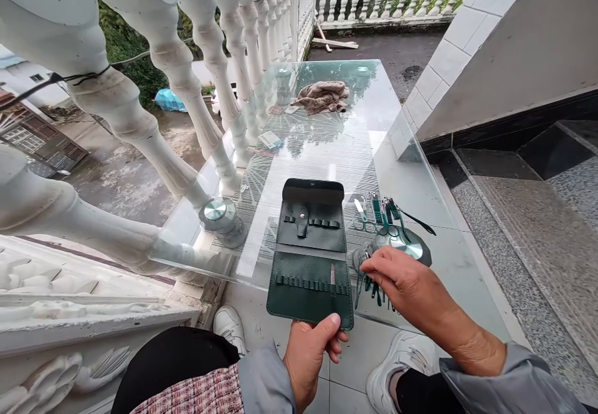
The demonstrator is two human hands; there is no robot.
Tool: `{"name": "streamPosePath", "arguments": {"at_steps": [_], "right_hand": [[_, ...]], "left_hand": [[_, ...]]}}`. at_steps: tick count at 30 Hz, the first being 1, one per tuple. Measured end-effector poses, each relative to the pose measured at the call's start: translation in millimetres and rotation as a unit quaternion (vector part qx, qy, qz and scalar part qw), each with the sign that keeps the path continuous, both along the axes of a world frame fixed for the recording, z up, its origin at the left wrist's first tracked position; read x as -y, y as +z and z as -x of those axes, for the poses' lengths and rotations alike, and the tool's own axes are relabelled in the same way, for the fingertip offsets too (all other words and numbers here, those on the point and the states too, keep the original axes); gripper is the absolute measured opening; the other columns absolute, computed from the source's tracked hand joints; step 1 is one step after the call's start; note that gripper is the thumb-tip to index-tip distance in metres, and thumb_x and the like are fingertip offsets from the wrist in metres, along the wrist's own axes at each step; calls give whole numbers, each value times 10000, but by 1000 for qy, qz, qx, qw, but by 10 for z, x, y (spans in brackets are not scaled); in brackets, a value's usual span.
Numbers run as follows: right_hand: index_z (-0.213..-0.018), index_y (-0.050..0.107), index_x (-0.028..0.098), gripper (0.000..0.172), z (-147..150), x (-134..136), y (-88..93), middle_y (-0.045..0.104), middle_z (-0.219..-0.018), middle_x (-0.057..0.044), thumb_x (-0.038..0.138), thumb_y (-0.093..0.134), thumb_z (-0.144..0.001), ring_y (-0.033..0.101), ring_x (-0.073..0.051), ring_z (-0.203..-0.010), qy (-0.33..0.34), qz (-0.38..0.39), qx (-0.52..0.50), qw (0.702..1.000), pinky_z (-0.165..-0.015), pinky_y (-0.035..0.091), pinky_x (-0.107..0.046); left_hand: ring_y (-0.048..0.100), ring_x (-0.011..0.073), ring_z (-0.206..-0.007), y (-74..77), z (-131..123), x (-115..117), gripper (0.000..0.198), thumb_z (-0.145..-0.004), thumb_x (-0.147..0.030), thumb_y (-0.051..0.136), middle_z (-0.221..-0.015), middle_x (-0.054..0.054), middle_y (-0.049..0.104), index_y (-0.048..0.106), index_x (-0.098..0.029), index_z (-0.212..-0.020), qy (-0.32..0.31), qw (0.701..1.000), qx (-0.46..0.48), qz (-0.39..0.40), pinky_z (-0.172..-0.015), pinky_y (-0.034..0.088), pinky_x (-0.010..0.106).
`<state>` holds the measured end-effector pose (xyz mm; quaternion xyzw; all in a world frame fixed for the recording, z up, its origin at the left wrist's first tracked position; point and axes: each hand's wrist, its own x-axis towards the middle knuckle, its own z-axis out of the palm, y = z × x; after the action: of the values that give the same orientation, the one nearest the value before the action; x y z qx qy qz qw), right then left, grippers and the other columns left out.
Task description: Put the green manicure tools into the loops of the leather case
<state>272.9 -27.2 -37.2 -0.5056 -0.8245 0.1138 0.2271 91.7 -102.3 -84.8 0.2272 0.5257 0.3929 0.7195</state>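
Note:
My left hand [311,355] holds the lower edge of an open dark green case [311,264], thumb on top. The case lies unfolded over the near end of the glass table, with its flap at the far side. Rows of elastic loops cross both panels, and one slim tool [332,274] sits in the lower row. To the right, my right hand [397,277] is closed in a pinch above several green-handled tools [374,292], partly hidden under it. Whatever its fingertips grip is too small to name. Beyond it lie small scissors [362,218] and nail clippers [391,208].
A crumpled brown cloth [322,98] and a small card [271,140] lie farther along the glass table [406,171]. White balusters [172,71] line the left side. Stone steps [527,227] rise at the right.

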Motion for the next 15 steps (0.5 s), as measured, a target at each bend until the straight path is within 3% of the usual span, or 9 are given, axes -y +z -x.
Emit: {"name": "streamPosePath", "arguments": {"at_steps": [7, 15], "right_hand": [[-724, 574, 201, 269, 24, 2, -6, 538, -708, -29, 154, 378, -901, 497, -134, -655, 21, -42, 44, 998, -572, 387, -251], [-700, 572, 192, 301, 6, 0, 9, 551, -784, -49, -5, 372, -808, 493, -151, -733, 51, -62, 95, 992, -573, 360, -248]], "left_hand": [[450, 109, -507, -37, -10, 9, 413, -627, -506, 691, -608, 29, 597, 598, -125, -756, 9, 1000, -1, 5, -456, 332, 245], [451, 109, -500, -62, -12, 10, 425, -619, -528, 685, -597, 30, 589, 600, -124, -720, 6, 1000, -10, 4, -449, 335, 244]]}}
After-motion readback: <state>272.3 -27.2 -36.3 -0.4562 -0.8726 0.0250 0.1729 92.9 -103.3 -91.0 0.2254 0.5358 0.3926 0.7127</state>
